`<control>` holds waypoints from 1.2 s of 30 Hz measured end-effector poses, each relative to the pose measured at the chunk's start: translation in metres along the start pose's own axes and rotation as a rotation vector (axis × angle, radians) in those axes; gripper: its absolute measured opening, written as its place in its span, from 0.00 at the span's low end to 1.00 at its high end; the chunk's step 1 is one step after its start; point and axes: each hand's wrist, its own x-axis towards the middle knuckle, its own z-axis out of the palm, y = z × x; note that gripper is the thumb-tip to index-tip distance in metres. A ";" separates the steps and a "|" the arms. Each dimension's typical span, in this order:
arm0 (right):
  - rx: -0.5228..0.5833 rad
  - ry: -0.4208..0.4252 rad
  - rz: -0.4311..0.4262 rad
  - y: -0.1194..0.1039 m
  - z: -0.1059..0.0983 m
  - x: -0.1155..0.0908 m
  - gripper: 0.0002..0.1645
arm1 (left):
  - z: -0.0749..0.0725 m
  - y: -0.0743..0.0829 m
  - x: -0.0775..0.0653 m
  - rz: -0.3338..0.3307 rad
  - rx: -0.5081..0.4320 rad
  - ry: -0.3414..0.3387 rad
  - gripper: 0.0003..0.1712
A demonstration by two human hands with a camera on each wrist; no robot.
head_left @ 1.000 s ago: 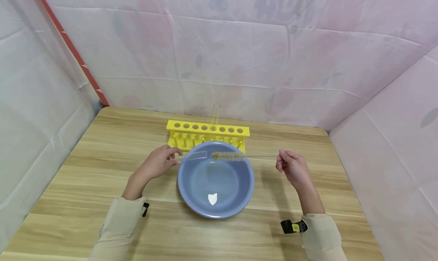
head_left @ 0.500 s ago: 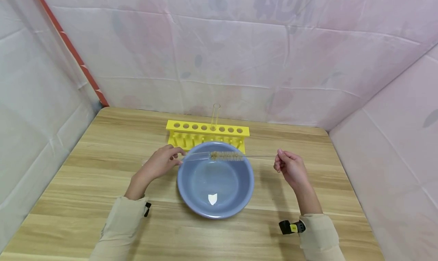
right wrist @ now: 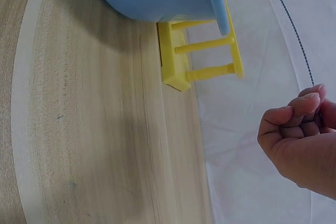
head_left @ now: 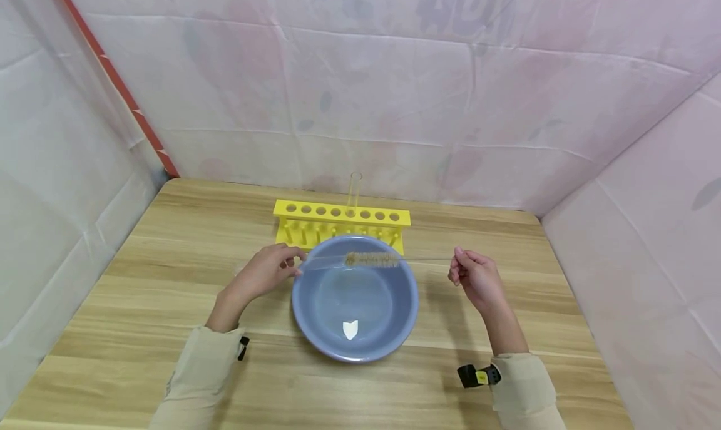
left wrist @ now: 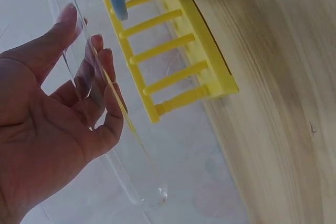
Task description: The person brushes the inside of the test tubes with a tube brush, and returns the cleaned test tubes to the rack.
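Note:
My left hand [head_left: 267, 270] holds a clear glass test tube [left wrist: 139, 184] between thumb and fingers; its rounded end points away from the basin in the left wrist view. The tube lies nearly level, its mouth over the blue basin [head_left: 300, 314]. In my right hand [head_left: 479, 280] the thin twisted wire handle [right wrist: 294, 27] of a test tube brush [head_left: 374, 260] is pinched, the other fingers curled. The brush's tan bristles hang over the basin, tip at the tube's mouth. Whether the tip is inside the mouth I cannot tell.
Behind the basin stands a yellow test tube rack [head_left: 285, 209], partly hidden by it. One upright glass tube [head_left: 353, 192] sits in a rack hole. A bright reflection shows inside the basin. Pale cloth walls [head_left: 360, 86] enclose the wooden table [head_left: 360, 395] at the back and sides.
The left hand has moved slightly right with the test tube, and the right hand slightly left with the brush. The gap between tube mouth and brush tip has closed.

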 end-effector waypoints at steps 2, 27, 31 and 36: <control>-0.008 -0.001 -0.001 0.001 0.001 0.000 0.20 | 0.001 -0.001 0.000 0.003 -0.002 -0.008 0.13; -0.087 0.002 0.027 0.001 0.017 0.001 0.23 | -0.002 0.004 0.003 0.132 -0.097 0.038 0.12; -0.082 -0.002 0.040 0.001 0.018 0.001 0.23 | -0.003 0.004 0.002 0.108 -0.077 0.035 0.12; -0.100 -0.046 0.063 -0.001 0.013 0.002 0.22 | -0.002 0.001 0.000 0.100 -0.083 0.022 0.13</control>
